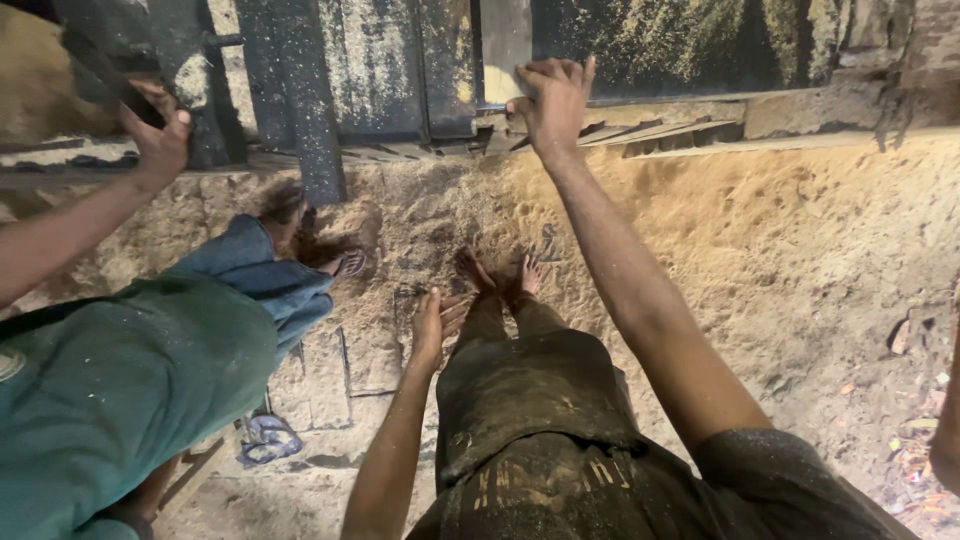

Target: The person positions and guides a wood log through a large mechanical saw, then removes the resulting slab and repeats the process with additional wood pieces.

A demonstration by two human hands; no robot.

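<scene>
My right hand (553, 100) reaches forward to a dusty dark metal machine (380, 70). Its fingers are bent against the machine's lower edge, beside a pale upright board (503, 40). Whether they grip anything is unclear. My left hand (435, 325) hangs beside my thigh, fingers loosely apart and holding nothing. Below it are my dark dusty trousers (530, 400) and my bare feet (497, 275), standing on sawdust-covered ground.
A co-worker in a teal shirt (110, 400) and blue jeans stands close on my left, with a hand (158, 140) on a dark part of the machine. A heap of sawdust (780, 230) slopes down on the right. A sandal (268, 437) lies on the stone floor at lower left.
</scene>
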